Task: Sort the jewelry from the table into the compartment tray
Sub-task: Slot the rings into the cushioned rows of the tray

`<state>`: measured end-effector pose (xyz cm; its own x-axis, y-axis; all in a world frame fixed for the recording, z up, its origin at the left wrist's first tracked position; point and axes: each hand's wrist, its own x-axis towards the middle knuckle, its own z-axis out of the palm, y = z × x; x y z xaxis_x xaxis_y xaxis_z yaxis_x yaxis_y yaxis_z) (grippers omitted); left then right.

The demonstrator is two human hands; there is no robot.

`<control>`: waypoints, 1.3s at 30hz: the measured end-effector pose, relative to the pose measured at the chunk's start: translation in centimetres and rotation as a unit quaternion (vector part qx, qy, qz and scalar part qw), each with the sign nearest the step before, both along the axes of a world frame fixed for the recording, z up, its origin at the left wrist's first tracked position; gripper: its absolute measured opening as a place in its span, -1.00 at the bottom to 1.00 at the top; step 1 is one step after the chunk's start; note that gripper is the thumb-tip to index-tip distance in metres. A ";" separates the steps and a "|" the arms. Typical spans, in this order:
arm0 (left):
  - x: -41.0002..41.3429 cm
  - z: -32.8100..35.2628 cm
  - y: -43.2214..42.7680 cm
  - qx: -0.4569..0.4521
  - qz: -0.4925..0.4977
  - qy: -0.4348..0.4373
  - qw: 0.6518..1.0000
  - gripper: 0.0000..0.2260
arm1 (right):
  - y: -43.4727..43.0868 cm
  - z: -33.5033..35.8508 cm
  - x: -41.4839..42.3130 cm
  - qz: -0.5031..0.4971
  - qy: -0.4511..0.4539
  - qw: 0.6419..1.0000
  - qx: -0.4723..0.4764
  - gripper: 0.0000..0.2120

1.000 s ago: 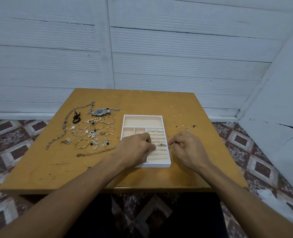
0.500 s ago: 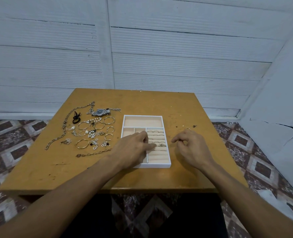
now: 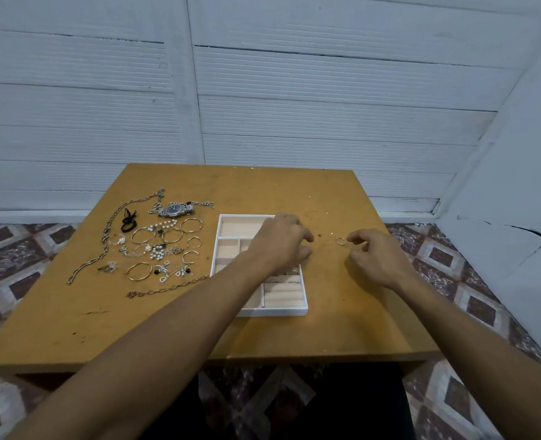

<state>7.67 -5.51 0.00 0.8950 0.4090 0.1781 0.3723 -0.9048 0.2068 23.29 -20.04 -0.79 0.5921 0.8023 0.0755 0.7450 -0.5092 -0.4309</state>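
A white compartment tray (image 3: 272, 312) with beige lining sits mid-table; its right side holds ring rolls (image 3: 283, 296) with a few rings in the slots. My left hand (image 3: 280, 244) hovers over the tray's middle and right edge, fingers loosely curled, nothing visible in it. To the right of the tray a small ring (image 3: 340, 241) lies on the table. My right hand (image 3: 381, 257) reaches for the ring, and its index fingertip is right at the ring without pinching it. Loose jewelry covers the table's left side.
On the wooden table (image 3: 342, 328), left of the tray, lie a silver watch (image 3: 176, 209), a long chain (image 3: 110, 230), a black hair tie (image 3: 128, 220), several bangles (image 3: 139, 270), pearl pieces (image 3: 158, 252) and a chain bracelet (image 3: 170, 289). White walls stand behind and to the right.
My left hand lifted from the ring rolls and moved farther up over the tray. My right hand left the tray's edge and went right and away to the ring on the table.
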 end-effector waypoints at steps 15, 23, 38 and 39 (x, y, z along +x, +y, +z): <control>8.7 -1.7 -0.8 0.020 0.032 0.111 0.993 -0.74 | 2.3 -1.7 3.8 0.013 -0.019 0.998 -0.054 -0.68; 9.5 -1.9 -0.2 -0.020 0.021 0.088 0.996 -0.72 | 2.7 -1.8 3.9 0.005 0.022 1.000 -0.016 -0.79; 9.5 -1.7 0.1 -0.046 0.028 0.075 0.996 -0.72 | 2.8 -2.0 3.6 -0.016 0.113 0.993 0.036 -0.91; 9.5 -1.7 0.1 -0.045 0.030 0.079 0.995 -0.72 | 2.8 -2.1 3.6 -0.013 0.107 0.993 0.040 -0.89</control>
